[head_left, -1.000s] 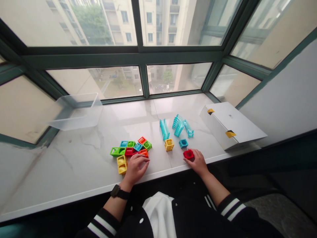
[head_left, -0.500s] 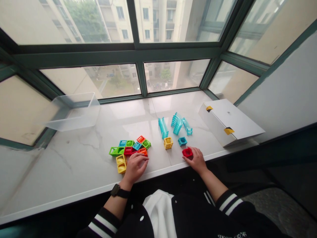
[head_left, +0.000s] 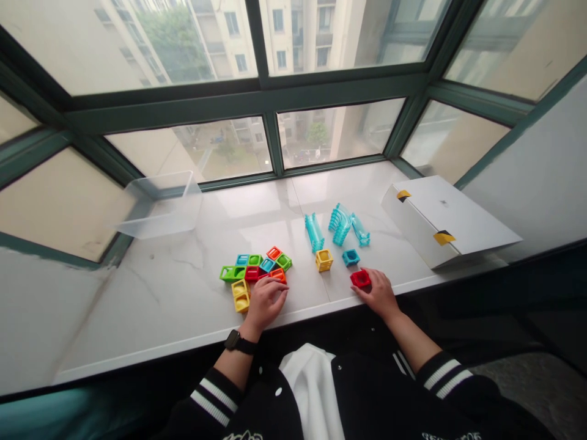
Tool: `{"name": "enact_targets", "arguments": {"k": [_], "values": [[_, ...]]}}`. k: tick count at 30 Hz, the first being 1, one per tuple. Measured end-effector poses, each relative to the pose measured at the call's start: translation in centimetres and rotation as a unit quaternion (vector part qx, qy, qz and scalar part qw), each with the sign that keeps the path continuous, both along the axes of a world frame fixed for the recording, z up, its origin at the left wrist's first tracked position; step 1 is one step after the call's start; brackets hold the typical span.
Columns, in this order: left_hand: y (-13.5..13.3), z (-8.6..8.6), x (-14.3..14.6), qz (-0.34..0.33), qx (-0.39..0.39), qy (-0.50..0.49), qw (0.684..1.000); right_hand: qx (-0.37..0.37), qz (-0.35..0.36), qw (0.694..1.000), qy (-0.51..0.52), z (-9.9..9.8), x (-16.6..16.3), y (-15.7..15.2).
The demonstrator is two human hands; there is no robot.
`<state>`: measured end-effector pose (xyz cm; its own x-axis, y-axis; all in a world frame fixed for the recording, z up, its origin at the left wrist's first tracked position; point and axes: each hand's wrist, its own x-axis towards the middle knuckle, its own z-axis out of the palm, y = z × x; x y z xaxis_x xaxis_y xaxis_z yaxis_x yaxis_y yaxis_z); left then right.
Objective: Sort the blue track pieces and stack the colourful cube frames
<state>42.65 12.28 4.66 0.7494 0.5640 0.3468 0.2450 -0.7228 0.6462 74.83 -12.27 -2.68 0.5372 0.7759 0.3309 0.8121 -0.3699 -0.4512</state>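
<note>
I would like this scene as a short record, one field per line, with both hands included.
left hand: at the near side of the multicoloured block cluster; contact unclear
right hand: thumb and fingers around a red block
separate blocks: yellow block, blue block
beyond them: three turquoise pieces
far left: clear container
right: white object with yellow-and-black tabs

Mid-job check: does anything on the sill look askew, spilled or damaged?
Nothing stands out: no spill or visible damage. The colored blocks by the left hand sit at mixed angles, as do the turquoise pieces, but that looks ordinary. The right hand grips a red block.
</note>
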Motion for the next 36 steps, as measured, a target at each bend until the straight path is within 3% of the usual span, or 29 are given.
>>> {"name": "enact_targets", "arguments": {"k": [36], "values": [[-0.52,0.24,-0.02,0.015,-0.012,-0.010,1.000,0.012,0.010,1.000,-0.026,-0.47,0.50,-0.19]]}}
